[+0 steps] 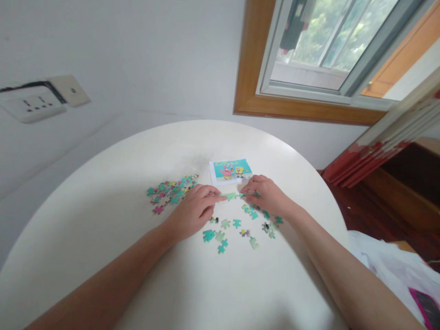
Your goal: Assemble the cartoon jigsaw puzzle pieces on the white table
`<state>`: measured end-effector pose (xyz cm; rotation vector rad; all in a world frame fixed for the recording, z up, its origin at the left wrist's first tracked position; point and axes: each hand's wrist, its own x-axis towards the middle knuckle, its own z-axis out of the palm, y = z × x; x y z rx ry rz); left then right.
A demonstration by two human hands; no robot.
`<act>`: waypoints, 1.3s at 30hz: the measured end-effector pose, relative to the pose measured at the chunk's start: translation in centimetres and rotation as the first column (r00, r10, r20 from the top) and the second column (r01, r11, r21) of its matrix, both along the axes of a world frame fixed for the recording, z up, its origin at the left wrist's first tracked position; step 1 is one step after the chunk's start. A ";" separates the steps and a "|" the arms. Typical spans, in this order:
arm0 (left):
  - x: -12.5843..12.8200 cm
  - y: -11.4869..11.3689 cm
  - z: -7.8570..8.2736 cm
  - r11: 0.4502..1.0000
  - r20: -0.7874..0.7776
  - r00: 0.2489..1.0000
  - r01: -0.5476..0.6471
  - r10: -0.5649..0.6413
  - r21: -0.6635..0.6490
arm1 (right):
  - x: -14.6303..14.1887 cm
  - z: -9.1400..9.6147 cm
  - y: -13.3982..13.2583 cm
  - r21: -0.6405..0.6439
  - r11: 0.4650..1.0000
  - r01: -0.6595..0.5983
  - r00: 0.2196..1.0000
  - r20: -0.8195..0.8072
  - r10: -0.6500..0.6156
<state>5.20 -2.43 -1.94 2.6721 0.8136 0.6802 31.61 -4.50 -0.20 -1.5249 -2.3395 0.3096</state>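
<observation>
On a round white table, my left hand and my right hand meet over a short strip of joined teal jigsaw pieces. The fingertips of both hands pinch that strip from either end, right at the table surface. Several loose teal pieces lie scattered just in front of my hands. A heap of mixed teal, pink and yellow pieces sits to the left of my left hand. Behind the strip lies a small cartoon reference picture.
A white wall stands behind the table, with a power strip and a wall plate at the left. A wood-framed window is at the upper right. Red and white cloth and a dark wooden floor lie to the right.
</observation>
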 end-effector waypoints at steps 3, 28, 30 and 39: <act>0.0 0.1 -0.1 1.000 -0.006 1.000 0.004 -0.004 0.004 | 0.0 -0.1 0.0 -0.003 1.000 0.014 1.000 -0.005 -0.015; 0.0 0.0 -0.1 1.000 0.009 1.000 0.001 -0.001 0.006 | 0.8 1.0 -0.2 -0.006 0.999 0.031 0.988 -0.151 -0.032; 0.0 0.0 0.0 1.000 0.009 1.000 -0.001 0.001 0.002 | 0.3 0.5 -0.2 0.011 1.000 0.020 0.993 -0.118 -0.019; 0.1 0.1 0.0 1.000 0.011 1.000 0.006 -0.007 0.014 | 0.5 -0.3 0.5 -0.029 1.000 0.001 0.991 -0.134 -0.005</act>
